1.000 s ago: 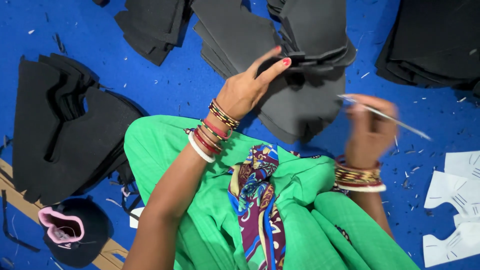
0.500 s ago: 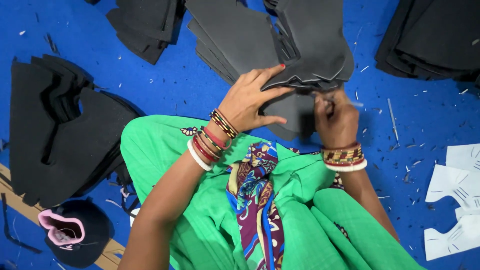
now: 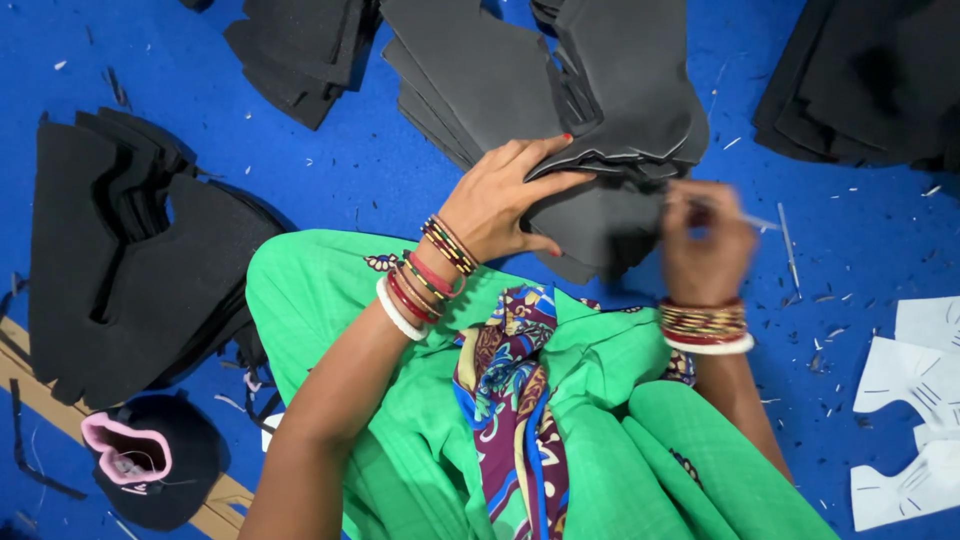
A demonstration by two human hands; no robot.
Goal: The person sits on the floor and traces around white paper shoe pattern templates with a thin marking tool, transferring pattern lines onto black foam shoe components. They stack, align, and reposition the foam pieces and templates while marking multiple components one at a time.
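Note:
My left hand (image 3: 505, 195) rests flat on a stack of dark grey foam cut pieces (image 3: 600, 90), fingers spread, holding the top pieces down at their near edge. My right hand (image 3: 705, 240) is blurred with motion at the stack's right side and grips a thin silver pen-like marker (image 3: 745, 218). Both wrists carry several bangles. My green garment (image 3: 420, 400) with a patterned purple scarf fills the lower middle.
Black foam piles lie at the left (image 3: 120, 260), top left (image 3: 300, 50) and top right (image 3: 870, 80) on a blue surface. White paper patterns (image 3: 915, 380) sit at the right edge. A black and pink shoe upper (image 3: 140, 455) lies on a wooden strip at bottom left.
My left hand came down from lifted to flat on the grey stack. My right hand moved left with the marker to the stack's edge.

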